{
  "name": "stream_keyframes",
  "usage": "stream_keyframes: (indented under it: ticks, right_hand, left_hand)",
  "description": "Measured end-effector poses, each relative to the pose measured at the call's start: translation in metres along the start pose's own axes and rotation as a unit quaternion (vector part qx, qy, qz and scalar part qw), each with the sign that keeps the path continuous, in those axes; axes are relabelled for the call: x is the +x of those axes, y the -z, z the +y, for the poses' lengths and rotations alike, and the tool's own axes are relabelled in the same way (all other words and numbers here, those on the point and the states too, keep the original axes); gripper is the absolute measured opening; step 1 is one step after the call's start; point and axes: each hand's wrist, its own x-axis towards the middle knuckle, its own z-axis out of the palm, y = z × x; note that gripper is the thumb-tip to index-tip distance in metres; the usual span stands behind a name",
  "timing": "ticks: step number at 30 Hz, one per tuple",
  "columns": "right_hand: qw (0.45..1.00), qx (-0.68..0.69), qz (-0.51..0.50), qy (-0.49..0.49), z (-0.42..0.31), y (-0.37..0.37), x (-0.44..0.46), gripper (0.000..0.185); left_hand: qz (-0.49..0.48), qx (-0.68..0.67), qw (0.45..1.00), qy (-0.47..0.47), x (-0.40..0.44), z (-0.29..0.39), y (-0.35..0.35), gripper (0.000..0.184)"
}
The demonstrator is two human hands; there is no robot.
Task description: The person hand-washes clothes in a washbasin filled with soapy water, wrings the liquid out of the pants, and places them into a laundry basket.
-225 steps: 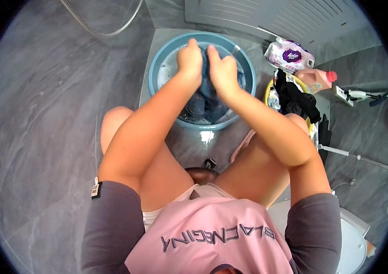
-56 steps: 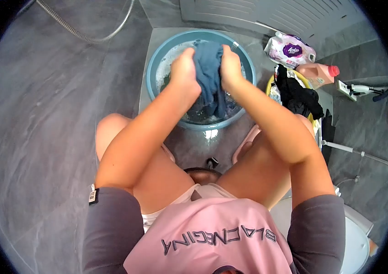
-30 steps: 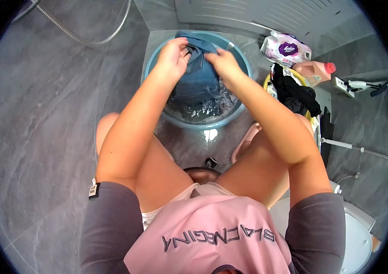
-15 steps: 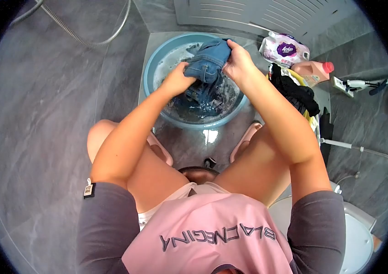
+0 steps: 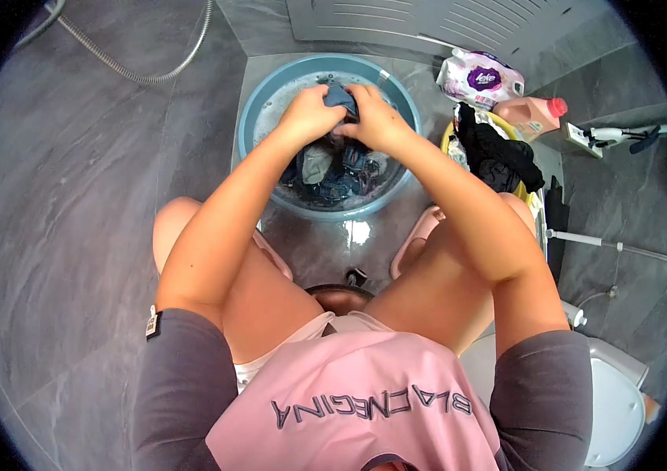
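A round blue basin (image 5: 248, 129) on the floor holds dark, sudsy water and wet denim jeans (image 5: 339, 100). Over the basin, my left hand (image 5: 314, 116) is closed on the denim from the left side. My right hand (image 5: 376, 119) grips the same jeans from the right, close beside the left. A bunched part of the cloth shows between the two hands. Below them, more of the jeans lies in the water, with a pale grey-green patch facing up. Some of the fingertips are hidden in the cloth.
Right of the basin stands a yellow basket (image 5: 523, 133) with black clothes (image 5: 498, 153) in it. Behind it are a white and purple package (image 5: 481, 78) and a pink jug with a red cap (image 5: 529, 116). A shower hose (image 5: 137, 77) hangs at upper left; a toilet (image 5: 616, 408) is at lower right.
My hands have come closer together and lowered the denim, which was stretched between them above the water. A pale patch of cloth now shows. The view has shifted slightly.
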Motion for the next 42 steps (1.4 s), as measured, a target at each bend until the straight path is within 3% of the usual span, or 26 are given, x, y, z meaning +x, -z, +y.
stream_keyframes:
  ticks: [2, 4, 6, 7, 9, 10, 14, 16, 18, 19, 22, 23, 24, 25, 26, 28, 31, 32, 34, 38, 39, 40, 42]
  right_hand:
    - [0.998, -0.009, -0.044, -0.039, 0.008, 0.012, 0.011, 0.060]
    - [1.000, 0.011, 0.023, -0.007, 0.018, 0.022, 0.019, 0.034]
    - [0.964, 0.231, 0.011, -0.133, 0.018, 0.042, 0.021, 0.029]
    - [0.939, 0.311, 0.017, -0.145, 0.016, 0.045, 0.020, 0.027]
    - [0.927, 0.337, 0.017, -0.163, 0.008, 0.047, 0.012, 0.027]
    - [0.914, 0.364, 0.014, -0.180, 0.001, 0.047, 0.007, 0.027]
    - [0.874, 0.440, 0.022, -0.207, -0.032, 0.060, -0.008, 0.028]
    - [0.864, 0.465, 0.032, -0.193, -0.038, 0.059, -0.011, 0.027]
    - [0.790, 0.581, 0.037, -0.191, -0.044, 0.063, -0.013, 0.026]
    - [0.779, 0.598, 0.037, -0.186, -0.046, 0.068, -0.014, 0.025]
    - [0.771, 0.615, 0.044, -0.162, -0.038, 0.073, -0.010, 0.023]
    - [0.794, 0.580, 0.049, -0.174, -0.033, 0.077, -0.010, 0.025]
    - [0.795, 0.580, 0.050, -0.173, -0.026, 0.079, -0.008, 0.025]
    - [0.838, 0.504, 0.072, -0.193, -0.016, 0.080, -0.005, 0.027]
    - [0.875, 0.425, 0.093, -0.212, -0.007, 0.081, -0.003, 0.030]
    - [0.883, 0.372, 0.118, -0.261, 0.026, 0.071, 0.002, 0.032]
    - [0.792, 0.478, 0.184, -0.333, 0.046, 0.063, -0.002, 0.027]
    - [0.792, 0.477, 0.185, -0.333, 0.054, 0.058, -0.003, 0.027]
    - [0.702, 0.589, 0.124, -0.381, 0.076, 0.042, -0.007, 0.019]
    - [0.642, 0.640, 0.140, -0.399, 0.063, 0.015, -0.020, 0.028]
    - [0.676, 0.599, 0.132, -0.408, 0.074, 0.001, -0.021, 0.036]
    - [0.756, 0.501, 0.127, -0.402, 0.086, -0.012, -0.024, 0.042]
    - [0.814, 0.417, 0.169, -0.368, 0.094, -0.039, -0.021, 0.047]
  left_hand:
    - [0.030, 0.048, 0.997, -0.058, 0.008, -0.009, -0.007, 0.033]
    - [0.013, 0.052, 0.997, -0.051, 0.010, -0.013, -0.005, 0.037]
    - [0.027, 0.102, 0.992, -0.064, 0.006, -0.017, -0.003, 0.042]
    - [0.026, 0.103, 0.992, -0.067, 0.004, -0.024, -0.004, 0.042]
    - [0.146, 0.265, 0.927, -0.223, -0.003, -0.042, -0.010, 0.048]
    - [0.147, 0.264, 0.927, -0.222, -0.007, -0.057, -0.016, 0.048]
    - [0.001, 0.211, 0.976, 0.049, -0.029, -0.087, -0.035, 0.062]
    - [-0.053, 0.246, 0.964, 0.084, -0.042, -0.083, -0.038, 0.067]
    - [-0.056, 0.244, 0.955, 0.158, -0.047, -0.094, -0.049, 0.061]
    - [-0.054, 0.248, 0.955, 0.155, -0.044, -0.107, -0.056, 0.061]
    - [-0.001, 0.160, 0.972, 0.174, -0.033, -0.133, -0.068, 0.045]
    - [0.021, 0.010, 0.970, 0.244, -0.031, -0.136, -0.066, 0.038]
    - [0.043, -0.141, 0.940, 0.307, -0.030, -0.137, -0.063, 0.032]
    - [0.062, -0.177, 0.926, 0.329, -0.032, -0.125, -0.052, 0.028]
    - [0.093, -0.268, 0.912, 0.296, -0.026, -0.142, -0.042, 0.027]
    - [0.076, -0.459, 0.841, 0.274, -0.025, -0.116, -0.013, 0.027]
    - [0.008, -0.490, 0.834, 0.252, -0.023, -0.086, 0.022, 0.028]
    - [0.013, -0.524, 0.820, 0.227, -0.020, -0.082, 0.023, 0.029]
    - [-0.006, -0.517, 0.826, 0.224, -0.018, -0.069, 0.031, 0.033]
    - [-0.045, -0.510, 0.819, 0.260, -0.007, -0.073, 0.038, 0.038]
    - [-0.021, -0.496, 0.824, 0.273, -0.003, -0.083, 0.034, 0.038]
    - [0.002, -0.481, 0.829, 0.283, 0.005, -0.096, 0.029, 0.038]
    - [0.130, -0.344, 0.886, 0.280, 0.036, -0.167, 0.012, 0.057]
